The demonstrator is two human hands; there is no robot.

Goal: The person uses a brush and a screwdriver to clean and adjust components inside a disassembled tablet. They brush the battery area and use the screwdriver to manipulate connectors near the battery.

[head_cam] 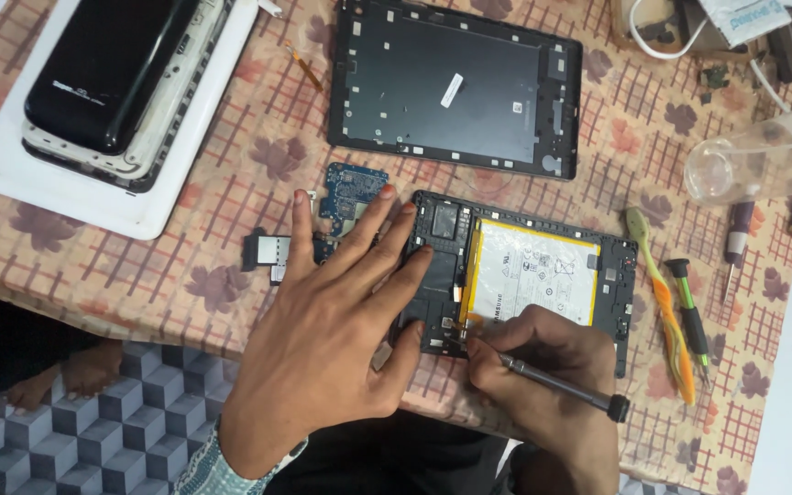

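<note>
At the far left of the desk (231, 266) a white tray (11, 165) carries a black device. Further right a small blue circuit board (352, 194) already lies outside, beside the open tablet frame (621, 275), so the disassembly looks well advanced. The left hand (332, 339) lies flat with open, spread fingers and presses on the frame. The battery (533, 270) is still inside. The right hand (543, 367) has its grip closed around a thin screwdriver (561, 385) at the lower edge; the removed back cover (456, 87) lies above.
</note>
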